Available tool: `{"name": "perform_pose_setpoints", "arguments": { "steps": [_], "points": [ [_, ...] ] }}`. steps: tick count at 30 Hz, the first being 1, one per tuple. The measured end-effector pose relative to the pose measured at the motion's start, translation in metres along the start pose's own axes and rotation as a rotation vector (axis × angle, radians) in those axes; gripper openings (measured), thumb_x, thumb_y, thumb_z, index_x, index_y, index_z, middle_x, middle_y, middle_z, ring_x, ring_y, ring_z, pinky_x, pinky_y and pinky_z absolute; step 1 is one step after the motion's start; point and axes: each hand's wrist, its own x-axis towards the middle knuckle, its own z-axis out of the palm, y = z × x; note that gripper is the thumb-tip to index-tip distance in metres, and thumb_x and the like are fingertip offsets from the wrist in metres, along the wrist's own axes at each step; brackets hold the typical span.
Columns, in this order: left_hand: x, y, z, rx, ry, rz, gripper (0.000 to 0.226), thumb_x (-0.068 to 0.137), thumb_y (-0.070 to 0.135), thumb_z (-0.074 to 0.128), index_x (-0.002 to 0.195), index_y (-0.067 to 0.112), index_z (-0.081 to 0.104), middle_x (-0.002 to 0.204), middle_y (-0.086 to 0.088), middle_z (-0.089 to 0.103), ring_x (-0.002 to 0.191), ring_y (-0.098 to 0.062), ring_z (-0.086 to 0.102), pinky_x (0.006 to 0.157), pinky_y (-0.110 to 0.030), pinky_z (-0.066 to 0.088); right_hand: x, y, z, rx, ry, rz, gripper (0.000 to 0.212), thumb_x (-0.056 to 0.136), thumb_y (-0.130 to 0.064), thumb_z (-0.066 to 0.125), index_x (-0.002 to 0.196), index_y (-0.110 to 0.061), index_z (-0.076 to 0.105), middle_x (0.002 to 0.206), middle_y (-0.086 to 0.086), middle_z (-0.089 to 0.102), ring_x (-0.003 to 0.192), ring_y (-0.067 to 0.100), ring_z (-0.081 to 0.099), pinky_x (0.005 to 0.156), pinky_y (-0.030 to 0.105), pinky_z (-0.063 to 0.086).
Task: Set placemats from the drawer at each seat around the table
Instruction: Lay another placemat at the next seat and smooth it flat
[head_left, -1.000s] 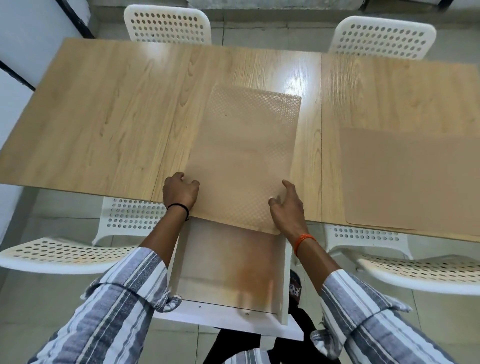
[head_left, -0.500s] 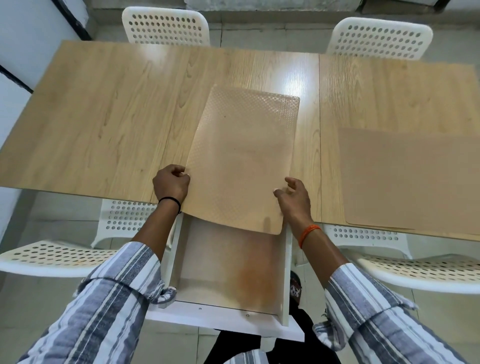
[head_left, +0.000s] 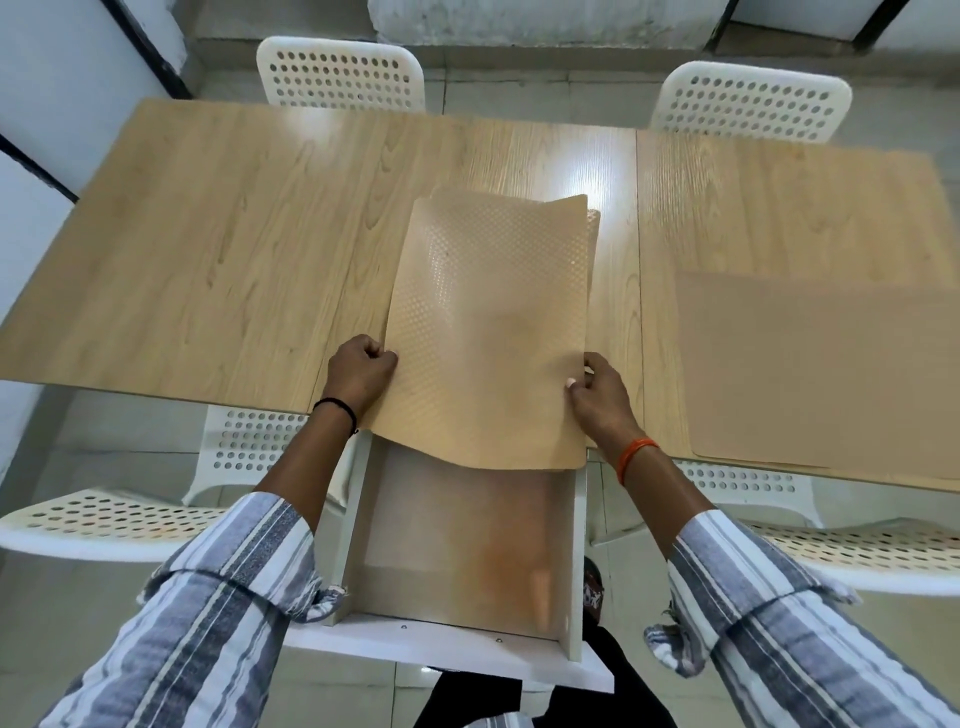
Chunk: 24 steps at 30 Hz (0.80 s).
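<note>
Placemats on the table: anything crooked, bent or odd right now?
The held placemat sags between left hand and right hand, turned lengthwise, overhanging the open drawer. Another mat's corner shows beneath it. The placemat on the right lies flat.

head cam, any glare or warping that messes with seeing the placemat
Head view: a bright glare patch on the table just beyond the held placemat, whose dimples catch light; wide-angle bending bows the table edges; both hands look sharp, the drawer floor shows a soft sheen.
</note>
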Motion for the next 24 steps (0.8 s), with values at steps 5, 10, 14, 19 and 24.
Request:
{"name": "perform_pose_setpoints", "arguments": {
  "steps": [5, 10, 14, 19, 24],
  "points": [
    [-0.003, 0.001, -0.002, -0.145, -0.206, -0.068, 0.055, 0.088, 0.004, 0.059, 0.141, 0.014, 0.045, 0.12, -0.013, 0.062, 0.108, -0.028, 0.062, 0.095, -0.042, 0.052, -0.016, -0.007, 0.0, -0.033, 0.029, -0.135, 0.05, 0.101, -0.002, 0.04, 0.148, -0.019, 0.039, 0.143, 0.006, 0.052, 0.13, 0.024, 0.05, 0.108, 0.039, 0.043],
    [-0.018, -0.001, -0.013, -0.211, -0.237, 0.066, 0.061, 0.089, 0.0, 0.059, 0.144, 0.024, 0.047, 0.098, -0.007, 0.068, 0.096, -0.022, 0.065, 0.096, -0.039, 0.052, -0.036, -0.016, -0.002, -0.007, 0.076, -0.229, 0.052, 0.102, 0.0, 0.037, 0.151, -0.018, 0.037, 0.154, 0.003, 0.042, 0.14, 0.019, 0.04, 0.11, 0.025, 0.033],
    [-0.034, -0.008, -0.036, -0.293, -0.193, 0.154, 0.061, 0.087, -0.002, 0.056, 0.141, 0.028, 0.052, 0.107, -0.009, 0.071, 0.101, -0.022, 0.067, 0.097, -0.039, 0.053, -0.056, -0.021, 0.001, 0.025, 0.119, -0.29, 0.052, 0.101, 0.003, 0.039, 0.149, -0.016, 0.041, 0.152, 0.0, 0.044, 0.138, 0.017, 0.043, 0.109, 0.022, 0.035],
    [-0.057, -0.028, -0.075, -0.415, -0.109, 0.195, 0.062, 0.087, -0.007, 0.051, 0.139, 0.026, 0.054, 0.104, -0.002, 0.074, 0.092, -0.015, 0.068, 0.084, -0.028, 0.055, -0.079, -0.025, 0.013, 0.051, 0.132, -0.353, 0.053, 0.098, 0.004, 0.042, 0.147, -0.016, 0.046, 0.148, 0.001, 0.05, 0.133, 0.019, 0.049, 0.113, 0.037, 0.041],
    [-0.075, -0.058, -0.119, -0.501, -0.026, 0.171, 0.062, 0.087, -0.01, 0.049, 0.136, 0.027, 0.056, 0.101, 0.005, 0.073, 0.081, -0.012, 0.066, 0.067, -0.022, 0.054, -0.099, -0.034, 0.053, 0.058, 0.116, -0.428, 0.052, 0.096, 0.005, 0.044, 0.141, -0.019, 0.053, 0.135, 0.001, 0.061, 0.117, 0.02, 0.059, 0.095, 0.033, 0.054]
  ]
}}
